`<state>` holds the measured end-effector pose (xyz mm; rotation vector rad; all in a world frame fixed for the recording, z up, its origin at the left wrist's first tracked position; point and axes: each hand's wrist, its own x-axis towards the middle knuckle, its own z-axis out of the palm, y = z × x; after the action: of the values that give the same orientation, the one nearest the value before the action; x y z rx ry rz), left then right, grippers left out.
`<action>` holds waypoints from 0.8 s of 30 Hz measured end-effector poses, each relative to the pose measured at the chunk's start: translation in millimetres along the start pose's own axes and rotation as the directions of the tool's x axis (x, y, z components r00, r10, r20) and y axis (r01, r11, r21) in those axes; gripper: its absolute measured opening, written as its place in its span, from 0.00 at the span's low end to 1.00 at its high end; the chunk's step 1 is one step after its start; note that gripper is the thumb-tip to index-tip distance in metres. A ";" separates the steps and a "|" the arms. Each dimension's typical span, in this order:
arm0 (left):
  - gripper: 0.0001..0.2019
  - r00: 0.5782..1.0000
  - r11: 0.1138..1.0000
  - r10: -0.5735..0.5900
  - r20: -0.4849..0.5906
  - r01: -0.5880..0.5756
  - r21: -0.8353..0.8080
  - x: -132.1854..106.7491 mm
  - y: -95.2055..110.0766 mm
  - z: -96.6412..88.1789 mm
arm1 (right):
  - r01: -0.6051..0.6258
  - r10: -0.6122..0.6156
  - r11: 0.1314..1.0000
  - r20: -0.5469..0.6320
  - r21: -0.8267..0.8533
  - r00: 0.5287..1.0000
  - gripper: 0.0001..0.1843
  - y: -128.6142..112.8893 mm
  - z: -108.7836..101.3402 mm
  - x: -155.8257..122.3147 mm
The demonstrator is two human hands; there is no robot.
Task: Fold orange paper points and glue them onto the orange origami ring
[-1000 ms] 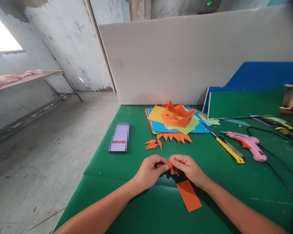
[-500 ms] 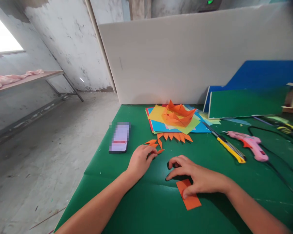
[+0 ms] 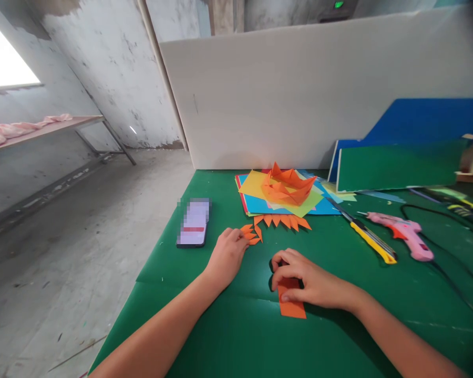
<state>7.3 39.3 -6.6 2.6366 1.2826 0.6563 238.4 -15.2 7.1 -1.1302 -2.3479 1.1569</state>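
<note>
With curled fingers, my left hand is closed at the left ends of several small folded orange paper pieces lying in a cluster. Its fingertips are partly hidden. My right hand holds an orange paper rectangle on the green table; the thumb presses on its face and the curved fingers cover its upper edge. Beyond the hands, a row of pointed orange folded pieces lies in front of a stack of coloured paper. A zigzag orange folded paper ring rests on the stack.
A phone lies on the left of the green table. To the right are a yellow utility knife and a pink glue gun with a black cord. Green and white boards stand behind.
The orange rectangle has shifted left and turned under my right hand, whose fingers now curve over its top edge. My left hand has moved slightly left, and the small folded pieces lie closer together.
</note>
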 end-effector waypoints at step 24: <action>0.18 0.999 0.987 -0.019 0.034 0.014 0.161 -21.7 28.1 3.9 | -0.022 0.022 0.999 0.001 -0.034 1.000 0.16 2.1 -5.5 -4.3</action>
<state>17.3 5.0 -8.5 2.7467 1.4009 0.5210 245.4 -14.7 9.4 -1.1701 -2.3704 1.1300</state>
